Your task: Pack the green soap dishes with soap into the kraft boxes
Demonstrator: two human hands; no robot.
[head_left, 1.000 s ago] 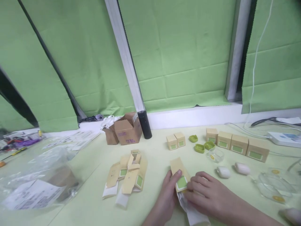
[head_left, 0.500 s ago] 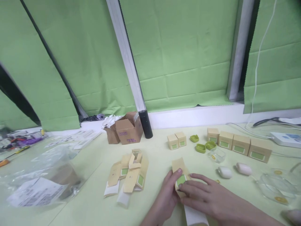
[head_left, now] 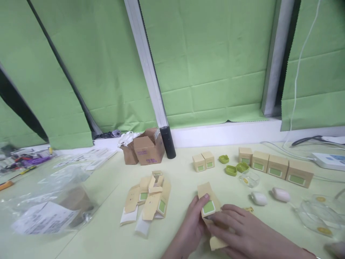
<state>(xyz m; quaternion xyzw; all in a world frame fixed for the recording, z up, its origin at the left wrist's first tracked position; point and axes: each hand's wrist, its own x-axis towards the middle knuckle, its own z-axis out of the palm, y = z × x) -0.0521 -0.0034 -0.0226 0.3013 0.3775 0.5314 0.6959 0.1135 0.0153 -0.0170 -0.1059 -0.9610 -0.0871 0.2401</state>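
Tan card makes up the small box [head_left: 209,205] that the left hand [head_left: 193,226] holds, low down over the table [head_left: 102,233], a bit to the right of the middle. The far end of the box points away from the person, and a green patch shows on it. The left thumb presses along the side, next to the patch. The other left fingers curl under and are mostly hidden, so the hand is bent snugly around the box.

The right hand [head_left: 239,228] lies over the near end. Its fingers are bent and close together, and they touch the card. Their tips are partly hidden, so I cannot tell if they pinch it. A loose flap [head_left: 217,244] pokes out below them.

Just past the right hand is a tiny gold bit [head_left: 249,209]. Near it sit a white lump [head_left: 259,198] and a pink lump [head_left: 281,194]. Behind them are 3 green dishes [head_left: 231,173] and a row of 4 tan boxes [head_left: 278,167]. Well left of the left hand lies a pile of flat boxes [head_left: 151,207].
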